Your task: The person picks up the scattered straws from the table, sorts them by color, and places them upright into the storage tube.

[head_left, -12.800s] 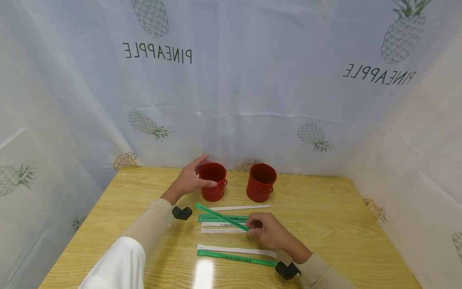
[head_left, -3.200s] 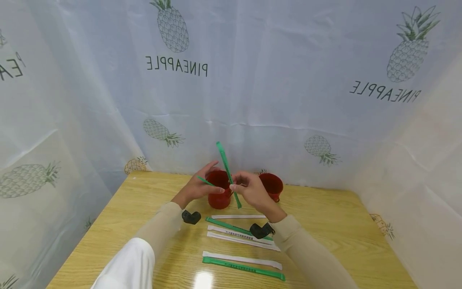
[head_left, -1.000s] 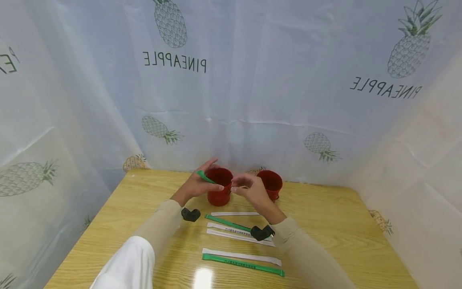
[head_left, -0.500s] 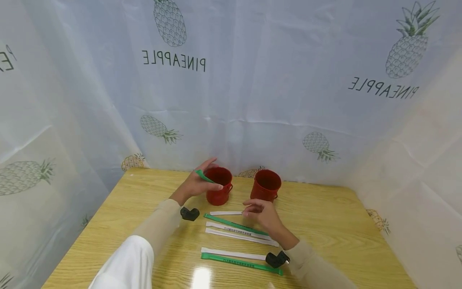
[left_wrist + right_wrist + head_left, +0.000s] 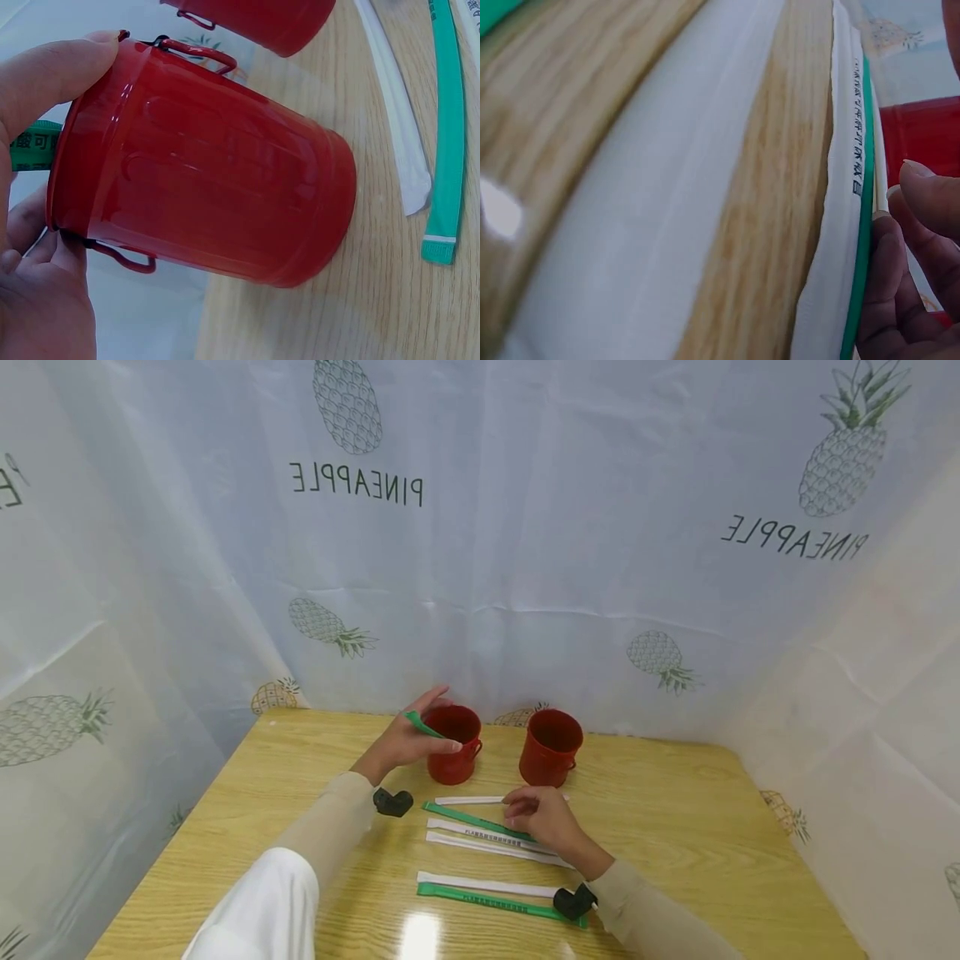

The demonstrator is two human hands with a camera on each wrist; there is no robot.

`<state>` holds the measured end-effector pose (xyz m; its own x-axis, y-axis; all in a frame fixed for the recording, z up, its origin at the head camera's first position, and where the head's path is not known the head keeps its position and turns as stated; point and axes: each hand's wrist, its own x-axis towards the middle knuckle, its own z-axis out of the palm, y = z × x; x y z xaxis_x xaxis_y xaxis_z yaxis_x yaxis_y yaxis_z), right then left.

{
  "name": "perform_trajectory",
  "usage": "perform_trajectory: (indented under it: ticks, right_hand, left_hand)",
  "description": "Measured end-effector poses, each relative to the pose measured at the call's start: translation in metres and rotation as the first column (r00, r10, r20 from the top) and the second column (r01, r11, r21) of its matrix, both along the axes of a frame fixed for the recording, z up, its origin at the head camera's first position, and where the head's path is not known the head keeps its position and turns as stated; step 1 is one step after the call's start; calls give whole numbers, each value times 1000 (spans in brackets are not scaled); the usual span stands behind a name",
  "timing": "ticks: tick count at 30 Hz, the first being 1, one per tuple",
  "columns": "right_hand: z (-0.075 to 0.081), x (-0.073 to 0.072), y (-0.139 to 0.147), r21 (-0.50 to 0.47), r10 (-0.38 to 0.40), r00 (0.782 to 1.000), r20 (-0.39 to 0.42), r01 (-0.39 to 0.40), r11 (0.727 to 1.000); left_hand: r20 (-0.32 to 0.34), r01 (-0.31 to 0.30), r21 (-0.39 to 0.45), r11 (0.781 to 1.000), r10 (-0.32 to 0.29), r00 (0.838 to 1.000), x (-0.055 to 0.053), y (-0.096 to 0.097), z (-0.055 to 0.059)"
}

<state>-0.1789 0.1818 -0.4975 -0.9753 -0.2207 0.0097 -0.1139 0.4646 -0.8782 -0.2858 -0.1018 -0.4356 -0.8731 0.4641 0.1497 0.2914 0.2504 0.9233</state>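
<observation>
My left hand [image 5: 405, 739] holds a small red bucket [image 5: 217, 165] by its rim, thumb on the near side and fingers behind. The bucket stands on the table and has small loop handles. Out of its mouth, beside the hand, leans the end of a green wrapped straw [image 5: 422, 723]. My right hand [image 5: 547, 818], fingers loosely bent, reaches down over a thin white wrapped straw [image 5: 465, 800] and a green wrapped straw [image 5: 465, 816], both lying flat. In the right wrist view its thumb and fingers [image 5: 922, 180] are beside these; contact is unclear.
A second red bucket [image 5: 551, 750] stands to the right. Nearer lie a white straw with print [image 5: 468, 832], a plain white straw [image 5: 472, 846], and a front pair, one white straw [image 5: 480, 884] and one green straw [image 5: 487, 902]. A printed cloth [image 5: 495, 527] hangs behind the table.
A green straw in the right hand 3.2 seconds ago is no longer there. The right hand has moved from the left bucket's rim down to the straws. The left hand has kept its hold.
</observation>
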Motion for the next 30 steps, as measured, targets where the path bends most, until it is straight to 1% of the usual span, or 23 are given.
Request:
perform_trajectory:
  ticks: [5,8,10,13,17,19,21,23,25,27,30]
  right_hand:
    - [-5,-1,0,66,51,998,-48,-48,997]
    - [-6,1,-2,145,72,994,-87,-59,988]
    - [-5,1,-3,204,92,989,-112,-68,977]
    - [-5,2,-6,317,139,982,-126,-93,944]
    - [-2,3,-9,465,231,966,-118,-152,872]
    - [0,4,-9,508,274,954,-118,-179,842]
    - [1,4,-9,525,299,948,-111,-199,827]
    - [2,4,-6,517,311,945,-101,-217,828]
    - [2,4,-2,483,320,942,-104,-233,844]
    - [4,5,4,426,321,940,-120,-243,872]
    - [11,4,12,298,303,941,-149,-249,921]
  left_hand:
    - [5,-2,-5,1000,2,1000,0,-1,1]
    - [12,-4,-8,1000,4,1000,0,-1,1]
    - [14,-4,-4,1000,4,1000,-1,-1,1]
    - [21,-4,6,1000,4,1000,-2,0,0]
    - [26,-12,-1,1000,12,1000,-2,0,0]
    - [27,-16,-4,1000,16,1000,-1,1,0]
    - [27,-14,1,1000,14,1000,-1,1,0]
    - [27,-9,7,1000,9,1000,0,1,1]
    - [27,-3,13,1000,3,1000,1,0,1]
    - [22,5,16,1000,-6,1000,2,0,2]
    - [16,9,18,1000,-9,1000,1,-1,3]
